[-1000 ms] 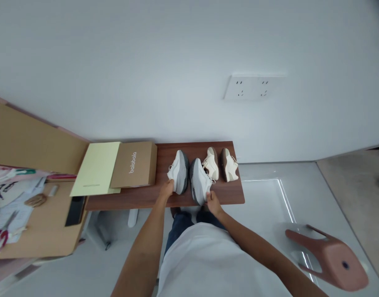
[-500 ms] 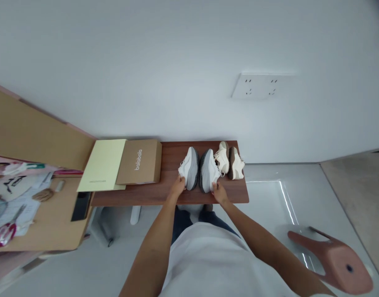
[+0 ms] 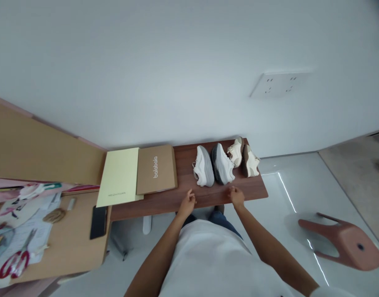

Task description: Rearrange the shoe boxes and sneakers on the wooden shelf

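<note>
On a narrow dark wooden table (image 3: 160, 205), a pair of white-and-grey sneakers lies side by side, the left sneaker (image 3: 204, 167) and the right sneaker (image 3: 223, 166). My left hand (image 3: 187, 203) is just below the left sneaker, empty, with its fingers loosely bent and apart. Below the right sneaker is my right hand (image 3: 237, 196), also apart from the shoe, fingers slightly curled with nothing in them. A smaller cream pair sits to the right: one cream shoe (image 3: 235, 152) and another cream shoe (image 3: 250, 163) with its brown sole turned left.
Left on the table are a brown "balabala" box (image 3: 156, 169) and a pale yellow box (image 3: 119, 175). A desk (image 3: 72, 243) at far left holds a black phone (image 3: 98, 222) and red-handled scissors (image 3: 16, 262). A pink stool (image 3: 347, 243) stands on the floor at right.
Both hands have let go of the white-and-grey sneakers and drawn back toward my body. Those sneakers now rest on the table. The whole view has shifted, moving things rightward.
</note>
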Action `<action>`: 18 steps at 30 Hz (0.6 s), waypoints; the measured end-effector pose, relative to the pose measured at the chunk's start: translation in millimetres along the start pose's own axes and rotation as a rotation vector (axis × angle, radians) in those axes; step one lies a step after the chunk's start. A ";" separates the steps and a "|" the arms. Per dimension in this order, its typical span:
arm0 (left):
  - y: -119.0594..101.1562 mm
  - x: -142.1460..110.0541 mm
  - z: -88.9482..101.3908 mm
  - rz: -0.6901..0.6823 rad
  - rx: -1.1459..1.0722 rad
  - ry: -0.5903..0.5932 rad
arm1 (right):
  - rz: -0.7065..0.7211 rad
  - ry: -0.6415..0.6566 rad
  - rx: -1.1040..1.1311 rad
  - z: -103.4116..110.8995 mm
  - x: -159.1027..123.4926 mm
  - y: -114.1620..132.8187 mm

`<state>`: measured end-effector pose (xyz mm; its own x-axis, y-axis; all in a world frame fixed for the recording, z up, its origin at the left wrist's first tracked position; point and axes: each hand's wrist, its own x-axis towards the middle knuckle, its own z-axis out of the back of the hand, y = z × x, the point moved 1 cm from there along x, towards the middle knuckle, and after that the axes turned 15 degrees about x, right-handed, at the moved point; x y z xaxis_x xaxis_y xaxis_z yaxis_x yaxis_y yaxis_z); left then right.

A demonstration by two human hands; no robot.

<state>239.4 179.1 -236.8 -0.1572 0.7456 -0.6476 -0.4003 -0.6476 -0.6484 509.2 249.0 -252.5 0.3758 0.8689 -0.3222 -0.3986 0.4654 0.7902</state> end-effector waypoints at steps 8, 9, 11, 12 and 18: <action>56.4 -27.7 71.0 0.130 -0.107 -0.082 | 0.404 -0.153 0.181 -6.8 22.3 94.0; 57.0 -27.6 75.6 0.145 -0.119 -0.128 | 0.437 -0.048 0.190 -23.3 12.0 105.4; 57.0 -25.8 85.5 0.214 -0.182 -0.273 | 0.484 0.228 0.174 -66.7 -21.6 121.8; 56.9 -24.2 91.6 0.268 -0.241 -0.354 | 0.493 0.371 0.151 -91.5 -42.4 127.0; 59.9 -4.7 141.5 0.423 -0.615 -0.510 | 0.105 0.557 0.115 -213.6 -124.2 139.4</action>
<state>88.4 159.1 -215.9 -0.6215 0.3107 -0.7191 0.3121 -0.7437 -0.5911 228.2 241.9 -213.6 -0.1705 0.8813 -0.4406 -0.3051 0.3780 0.8741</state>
